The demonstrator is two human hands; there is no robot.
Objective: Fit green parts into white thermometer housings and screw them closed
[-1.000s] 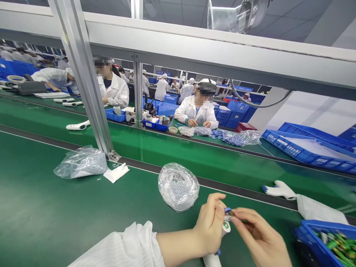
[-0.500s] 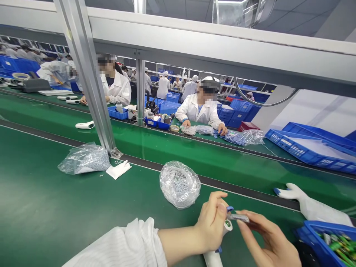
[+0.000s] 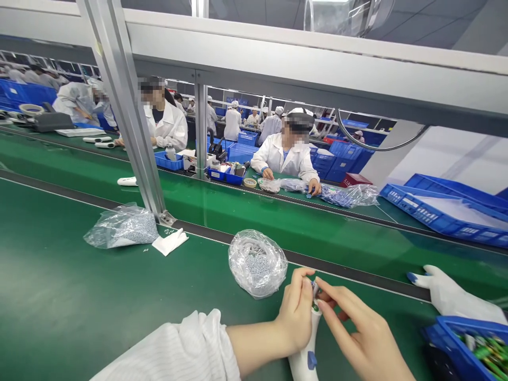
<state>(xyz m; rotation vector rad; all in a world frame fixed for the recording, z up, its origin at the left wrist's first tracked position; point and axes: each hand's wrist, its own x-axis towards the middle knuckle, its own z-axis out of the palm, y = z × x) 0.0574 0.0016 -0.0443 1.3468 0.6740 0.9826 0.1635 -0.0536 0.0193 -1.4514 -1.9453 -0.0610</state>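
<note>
My left hand (image 3: 296,315) is wrapped round a white hand-held device (image 3: 305,355) with a blue button, held upright at the bottom centre. My right hand (image 3: 363,336) has its fingertips pinched at the top end of that device, touching a small part there that I cannot make out. A clear bag of small grey parts (image 3: 257,263) lies on the green table (image 3: 79,296) just beyond my hands.
Another bag of parts (image 3: 122,226) and a white cloth (image 3: 170,242) lie by the slanted metal post (image 3: 123,106). A white device (image 3: 452,296) rides the belt at right, above a blue bin (image 3: 472,349) of green parts. People in white coats sit across the line.
My right hand moved left and brought its fingertips onto the device's top end. The device turned more upright. The white devices on the belts drifted to the right.
</note>
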